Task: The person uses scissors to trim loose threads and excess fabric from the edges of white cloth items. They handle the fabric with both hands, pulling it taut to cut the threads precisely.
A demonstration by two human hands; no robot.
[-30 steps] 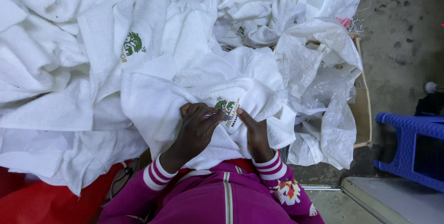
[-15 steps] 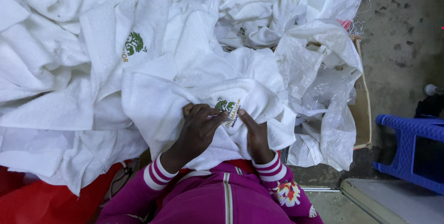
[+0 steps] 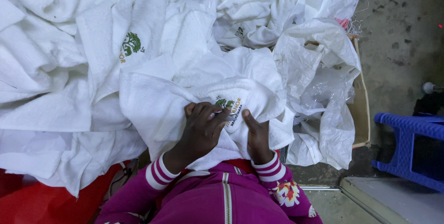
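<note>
A white towel (image 3: 157,108) with a small green tree emblem lies on my lap, on top of a big heap of white towels (image 3: 55,67). My left hand (image 3: 201,127) presses down on the towel just left of the emblem, fingers curled into the cloth. My right hand (image 3: 256,134) holds the towel's fold just right of the emblem, thumb pointing up. Both sleeves are magenta with white-striped cuffs. Another towel (image 3: 134,34) further up shows the same green emblem.
A clear plastic bag (image 3: 323,85) lines a cardboard box (image 3: 363,113) at the right of the heap. A blue plastic stool (image 3: 409,145) stands on the concrete floor at far right. Red fabric (image 3: 41,203) lies at bottom left.
My hands have barely moved; the left fingers shifted slightly across the cloth beside the emblem. The towel heap is unchanged.
</note>
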